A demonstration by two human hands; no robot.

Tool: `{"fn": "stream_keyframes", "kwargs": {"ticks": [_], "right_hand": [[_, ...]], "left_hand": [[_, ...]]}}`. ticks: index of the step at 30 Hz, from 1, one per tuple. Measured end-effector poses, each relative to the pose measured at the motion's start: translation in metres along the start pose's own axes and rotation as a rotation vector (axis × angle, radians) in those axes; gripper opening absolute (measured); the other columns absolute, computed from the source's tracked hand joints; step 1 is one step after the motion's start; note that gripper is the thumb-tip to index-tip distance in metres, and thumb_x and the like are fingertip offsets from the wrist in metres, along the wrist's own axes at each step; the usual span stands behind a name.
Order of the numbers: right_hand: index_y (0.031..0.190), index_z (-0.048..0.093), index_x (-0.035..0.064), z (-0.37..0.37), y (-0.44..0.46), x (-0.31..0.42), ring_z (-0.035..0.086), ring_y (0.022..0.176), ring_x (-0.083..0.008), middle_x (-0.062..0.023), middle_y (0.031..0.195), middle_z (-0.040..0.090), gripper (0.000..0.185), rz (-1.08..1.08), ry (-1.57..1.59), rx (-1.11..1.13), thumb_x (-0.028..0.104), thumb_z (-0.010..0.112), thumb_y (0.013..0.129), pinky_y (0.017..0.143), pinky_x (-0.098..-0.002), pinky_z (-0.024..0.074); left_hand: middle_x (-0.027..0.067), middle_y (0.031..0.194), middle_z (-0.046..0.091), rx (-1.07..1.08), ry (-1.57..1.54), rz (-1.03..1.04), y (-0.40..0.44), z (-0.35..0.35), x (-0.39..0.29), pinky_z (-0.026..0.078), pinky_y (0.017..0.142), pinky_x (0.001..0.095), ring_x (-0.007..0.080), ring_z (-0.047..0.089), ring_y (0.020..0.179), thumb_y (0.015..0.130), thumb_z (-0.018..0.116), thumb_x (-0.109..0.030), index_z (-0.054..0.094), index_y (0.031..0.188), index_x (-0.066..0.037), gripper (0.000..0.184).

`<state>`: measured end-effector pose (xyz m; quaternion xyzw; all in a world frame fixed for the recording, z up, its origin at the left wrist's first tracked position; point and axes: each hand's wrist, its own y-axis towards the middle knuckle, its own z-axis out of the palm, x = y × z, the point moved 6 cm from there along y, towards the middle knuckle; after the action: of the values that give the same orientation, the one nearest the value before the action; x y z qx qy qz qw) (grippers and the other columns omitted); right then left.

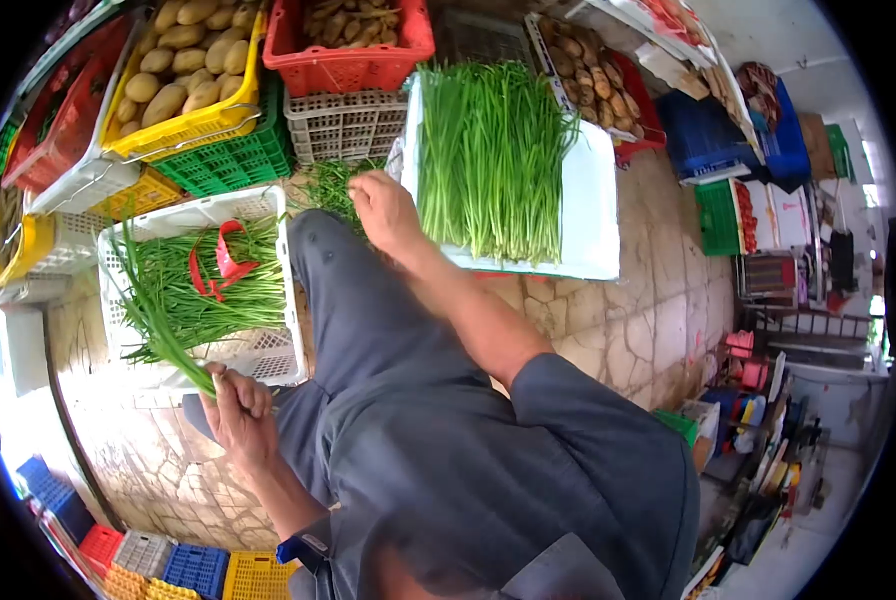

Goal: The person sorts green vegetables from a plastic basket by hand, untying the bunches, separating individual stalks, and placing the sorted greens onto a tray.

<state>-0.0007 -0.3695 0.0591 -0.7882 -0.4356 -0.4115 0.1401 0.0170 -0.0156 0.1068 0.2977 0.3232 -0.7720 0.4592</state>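
My left hand (240,415) is closed around the lower ends of a small bunch of green chives (158,325). The long leaves reach up and left over a white crate (291,300). More chives (173,270) lie loose in that crate, with a red ribbon (223,262) on top. My right hand (386,210) is over a small heap of green scraps (330,188) on the floor, its fingers curled together. Whatever they hold, if anything, is too small to make out. Beside it, neatly lined-up chives (493,165) cover much of a pale board (590,220).
Potatoes fill a yellow crate (183,125) stacked on a green crate (230,155). A red crate (348,68) of roots sits on a grey crate (343,128). Brown tubers (593,75) lie behind the board. Crates (196,568) line the lower left; shelves with clutter stand right.
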Motion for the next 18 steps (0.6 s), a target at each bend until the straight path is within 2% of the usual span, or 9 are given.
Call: {"fn": "stream_keyframes", "kwargs": {"ticks": [1, 2, 4, 7, 10, 12, 14, 16, 18], "right_hand": [[0.093, 0.07, -0.0013, -0.006, -0.011, 0.007, 0.066, 0.071, -0.0269, -0.0175, 0.08, 0.068, 0.02, 0.045, 0.045, -0.027, 0.018, 0.065, 0.093, 0.066, -0.0388, 0.0513], [0.089, 0.069, 0.0, -0.003, -0.024, 0.006, 0.061, 0.062, -0.0176, -0.0121, 0.069, 0.065, 0.02, 0.11, 0.232, 0.046, 0.02, 0.069, 0.092, 0.058, -0.0334, 0.0477], [0.083, 0.067, 0.0009, 0.0, -0.048, 0.008, 0.057, 0.059, -0.0136, -0.0086, 0.066, 0.064, 0.024, 0.124, 0.309, 0.117, 0.023, 0.073, 0.091, 0.055, -0.0311, 0.0457], [0.082, 0.067, 0.0012, -0.002, -0.073, -0.003, 0.055, 0.057, -0.0137, -0.0078, 0.066, 0.065, 0.025, 0.169, 0.253, 0.114, 0.024, 0.075, 0.089, 0.054, -0.0322, 0.0444], [0.101, 0.068, 0.0008, 0.001, -0.091, -0.019, 0.06, 0.071, -0.0138, -0.0099, 0.084, 0.069, 0.028, 0.271, 0.251, 0.249, 0.025, 0.075, 0.089, 0.065, -0.0307, 0.05], [0.115, 0.062, 0.0005, -0.004, -0.096, -0.016, 0.063, 0.086, -0.0152, -0.0105, 0.102, 0.067, 0.035, 0.142, 0.318, 0.154, 0.025, 0.073, 0.092, 0.077, -0.0312, 0.0516], [0.126, 0.056, -0.0005, -0.003, -0.097, -0.016, 0.063, 0.101, -0.0172, -0.0105, 0.116, 0.063, 0.041, 0.18, 0.601, 0.193, 0.023, 0.07, 0.095, 0.088, -0.0324, 0.0515], [0.131, 0.049, -0.0019, -0.009, -0.095, 0.005, 0.06, 0.114, -0.02, -0.0099, 0.128, 0.058, 0.044, 0.386, 1.093, 0.366, 0.02, 0.066, 0.098, 0.098, -0.0343, 0.0496], [0.128, 0.052, -0.0029, -0.018, -0.087, 0.031, 0.062, 0.111, -0.0207, -0.0104, 0.123, 0.061, 0.038, 0.246, 1.089, 0.367, 0.019, 0.063, 0.099, 0.095, -0.0345, 0.051]], "left_hand": [[-0.0009, 0.07, 0.039, 0.064, 0.009, -0.025, 0.006, 0.015, 0.005, 0.029, 0.048, 0.0223, 0.0065, 0.032, 0.055, 0.109, 0.043, -0.021, 0.053, 0.121, -0.006, 0.021], [-0.0011, 0.07, 0.039, 0.083, 0.027, -0.051, 0.012, 0.026, 0.013, 0.028, 0.047, 0.022, 0.0064, 0.032, 0.055, 0.109, 0.043, -0.022, 0.053, 0.121, -0.005, 0.022], [-0.0015, 0.069, 0.039, 0.124, 0.057, -0.095, 0.023, 0.045, 0.031, 0.027, 0.047, 0.0214, 0.0062, 0.031, 0.054, 0.109, 0.044, -0.023, 0.054, 0.12, -0.004, 0.024], [-0.0013, 0.07, 0.041, 0.138, 0.116, -0.226, 0.034, 0.073, 0.052, 0.027, 0.048, 0.0214, 0.0059, 0.032, 0.055, 0.108, 0.046, -0.022, 0.054, 0.119, -0.003, 0.024], [-0.0013, 0.071, 0.042, 0.149, 0.244, -0.272, 0.038, 0.096, 0.065, 0.028, 0.049, 0.0206, 0.0052, 0.034, 0.056, 0.107, 0.048, -0.02, 0.053, 0.12, -0.003, 0.022], [-0.0017, 0.071, 0.043, 0.17, 0.309, -0.31, 0.041, 0.105, 0.076, 0.028, 0.049, 0.0202, 0.0049, 0.035, 0.057, 0.107, 0.048, -0.02, 0.052, 0.121, -0.003, 0.022], [-0.0025, 0.073, 0.045, 0.23, 0.414, -0.311, 0.044, 0.114, 0.089, 0.03, 0.05, 0.0201, 0.0043, 0.037, 0.058, 0.107, 0.048, -0.019, 0.052, 0.122, -0.004, 0.021], [-0.0027, 0.073, 0.045, 0.345, 0.575, -0.301, 0.047, 0.129, 0.1, 0.03, 0.05, 0.0199, 0.004, 0.039, 0.06, 0.107, 0.048, -0.018, 0.052, 0.122, -0.005, 0.02], [-0.0024, 0.075, 0.049, 0.43, 0.659, -0.292, 0.043, 0.148, 0.109, 0.034, 0.052, 0.0217, 0.0057, 0.043, 0.061, 0.107, 0.047, -0.016, 0.053, 0.12, -0.004, 0.019]]}}
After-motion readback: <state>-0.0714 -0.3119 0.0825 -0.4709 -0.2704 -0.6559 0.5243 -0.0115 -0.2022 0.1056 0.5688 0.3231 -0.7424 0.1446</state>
